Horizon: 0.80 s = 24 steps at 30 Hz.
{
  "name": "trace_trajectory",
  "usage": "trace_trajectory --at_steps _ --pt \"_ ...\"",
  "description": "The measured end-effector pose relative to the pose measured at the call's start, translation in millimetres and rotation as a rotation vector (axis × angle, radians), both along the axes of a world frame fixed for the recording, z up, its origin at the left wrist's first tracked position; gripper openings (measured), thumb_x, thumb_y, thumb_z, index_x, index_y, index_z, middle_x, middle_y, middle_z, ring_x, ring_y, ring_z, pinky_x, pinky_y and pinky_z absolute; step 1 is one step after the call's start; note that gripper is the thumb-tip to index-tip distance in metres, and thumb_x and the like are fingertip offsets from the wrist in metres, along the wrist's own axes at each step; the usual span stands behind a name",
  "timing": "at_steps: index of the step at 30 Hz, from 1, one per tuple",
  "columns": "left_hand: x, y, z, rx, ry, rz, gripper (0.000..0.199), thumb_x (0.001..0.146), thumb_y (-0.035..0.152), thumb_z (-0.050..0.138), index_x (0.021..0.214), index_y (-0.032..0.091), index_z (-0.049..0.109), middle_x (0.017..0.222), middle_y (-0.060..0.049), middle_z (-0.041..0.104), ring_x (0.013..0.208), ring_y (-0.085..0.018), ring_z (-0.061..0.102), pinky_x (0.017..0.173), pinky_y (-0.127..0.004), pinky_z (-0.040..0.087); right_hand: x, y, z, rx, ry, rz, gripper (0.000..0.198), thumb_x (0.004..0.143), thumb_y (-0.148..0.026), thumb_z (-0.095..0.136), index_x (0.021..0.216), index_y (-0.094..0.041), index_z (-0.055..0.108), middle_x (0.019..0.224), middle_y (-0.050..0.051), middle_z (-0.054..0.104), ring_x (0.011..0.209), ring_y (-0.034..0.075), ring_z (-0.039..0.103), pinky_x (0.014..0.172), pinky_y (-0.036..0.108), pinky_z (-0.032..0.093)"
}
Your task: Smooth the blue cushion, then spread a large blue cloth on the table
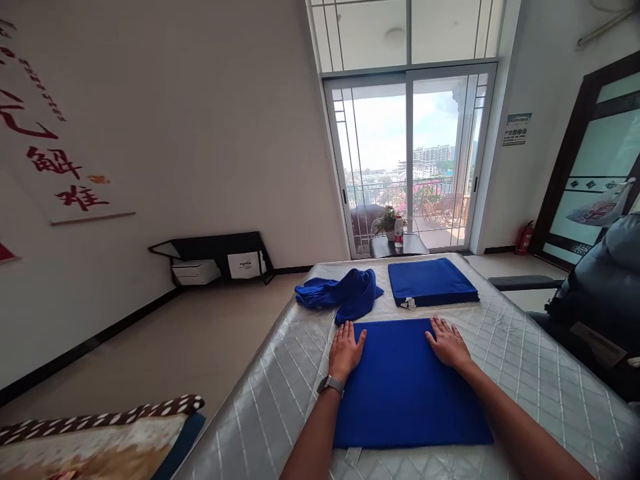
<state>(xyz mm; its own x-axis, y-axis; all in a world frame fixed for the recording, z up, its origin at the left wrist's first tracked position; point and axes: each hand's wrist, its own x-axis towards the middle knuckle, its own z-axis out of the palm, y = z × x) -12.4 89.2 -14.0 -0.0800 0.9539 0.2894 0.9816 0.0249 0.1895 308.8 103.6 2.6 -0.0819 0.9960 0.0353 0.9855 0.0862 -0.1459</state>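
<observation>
A blue cloth lies flat and square on the plastic-covered mattress, with a small white tag at its near edge. On its far left corner rests my left hand, palm down with the fingers out; a watch is on that wrist. My right hand lies flat at the far right corner, fingers spread. Neither hand grips anything. Beyond them sits a neat stack of folded blue cloths with white tags at its front. To its left is a crumpled blue cloth.
A small black table with a plant and a bottle stands beyond the mattress, before sliding glass doors. A dark chair is at the right. Patterned bedding shows at lower left. A black frame leans along the wall.
</observation>
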Motion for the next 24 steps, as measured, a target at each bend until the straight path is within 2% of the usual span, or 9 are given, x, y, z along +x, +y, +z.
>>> trace_trajectory --at_steps 5,12,17,24 --pt "1 -3 4.2 0.006 -0.022 0.004 0.080 0.097 0.062 0.014 0.146 0.004 0.036 0.152 -0.019 0.038 0.143 -0.029 0.031 0.116 -0.042 0.023 -4 -3 10 -0.050 -0.028 -0.008 0.067 0.097 -0.050 0.016 0.156 -0.018 0.012 0.162 0.004 0.012 0.148 0.020 0.008 0.119 0.043 0.004" --pt "3 -7 8.8 0.019 -0.032 -0.001 0.078 0.097 0.060 0.018 0.145 0.001 0.038 0.150 -0.022 0.039 0.142 -0.031 0.033 0.116 -0.043 0.024 -6 -18 23 -0.041 -0.046 -0.016 0.067 0.097 -0.049 0.015 0.155 -0.016 0.014 0.162 0.005 0.012 0.148 0.021 0.007 0.118 0.044 0.006" --pt "3 -7 7.2 0.027 -0.024 0.000 0.078 0.097 0.058 0.019 0.145 -0.001 0.037 0.151 -0.022 0.038 0.142 -0.030 0.032 0.117 -0.042 0.023 0 -30 15 -0.038 -0.037 0.005 0.066 0.098 -0.049 0.014 0.156 -0.017 0.013 0.162 0.003 0.011 0.148 0.019 0.006 0.119 0.042 0.008" --pt "3 -4 5.0 0.011 0.021 0.006 0.077 0.097 0.061 0.018 0.145 0.004 0.039 0.152 -0.019 0.038 0.141 -0.030 0.034 0.116 -0.042 0.025 5 -33 -1 -0.018 0.006 0.007 0.069 0.097 -0.052 0.017 0.156 -0.015 0.012 0.162 0.004 0.013 0.148 0.019 0.007 0.119 0.042 0.003"
